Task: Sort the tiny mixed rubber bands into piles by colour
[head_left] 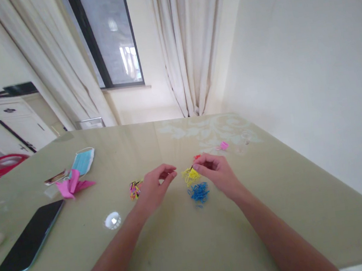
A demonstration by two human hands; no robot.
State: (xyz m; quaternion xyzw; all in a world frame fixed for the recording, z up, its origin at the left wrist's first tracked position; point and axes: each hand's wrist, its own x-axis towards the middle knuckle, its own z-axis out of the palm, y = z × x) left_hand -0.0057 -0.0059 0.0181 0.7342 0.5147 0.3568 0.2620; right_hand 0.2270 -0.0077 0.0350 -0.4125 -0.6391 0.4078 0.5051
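Over the yellow rubber bands (191, 176), my right hand (217, 173) pinches a small dark strand, which looks like a black rubber band (191, 168). My left hand (156, 185) is to the left of that pile, its fingers curved and a gap showing between thumb and fingertips; I see nothing in it. Behind its wrist side lies a mixed heap of coloured rubber bands (135, 189), partly covered by the hand. Blue rubber bands (199, 192) form a pile nearer to me. A few red rubber bands (197, 157) peek out beyond my right fingers.
A pink paper piece (74, 185), a blue face mask (83, 160) and a dark tablet (28, 240) lie on the table's left. A shiny round object (112, 221) sits left of my left forearm. A small pink item (224, 145) lies farther back on the right.
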